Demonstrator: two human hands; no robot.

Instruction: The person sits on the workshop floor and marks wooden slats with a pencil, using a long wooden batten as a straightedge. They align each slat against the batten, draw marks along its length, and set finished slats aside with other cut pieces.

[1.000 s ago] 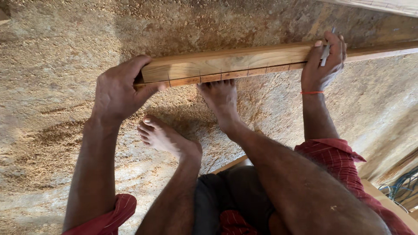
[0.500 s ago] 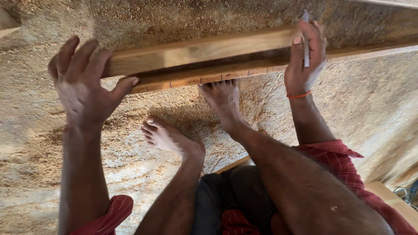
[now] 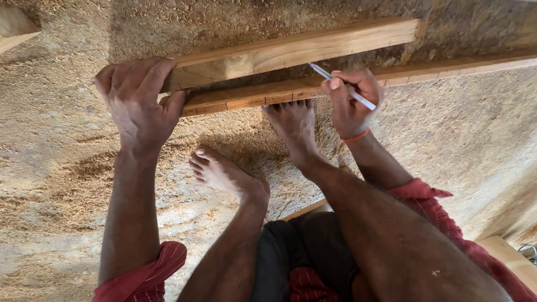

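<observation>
Two long wooden planks lie side by side on a sawdust-covered floor. My left hand (image 3: 137,100) grips the left end of the upper, lighter plank (image 3: 296,50). My right hand (image 3: 352,100) holds a white pen (image 3: 342,86) with its tip near the top edge of the lower, darker plank (image 3: 251,95), which carries marks along its edge. My right foot (image 3: 293,126) presses its toes against the lower plank. My left foot (image 3: 221,170) rests flat on the floor behind it.
Sawdust and wood shavings (image 3: 50,184) cover the ground all around. Another piece of wood (image 3: 17,28) shows at the top left corner. A light wooden piece (image 3: 503,246) lies at the lower right, beside my red-clothed legs.
My left hand, lifted open half a second ago, has come down onto the upper plank's left end. My right hand has left the plank and now holds the pen pointed at the lower plank.
</observation>
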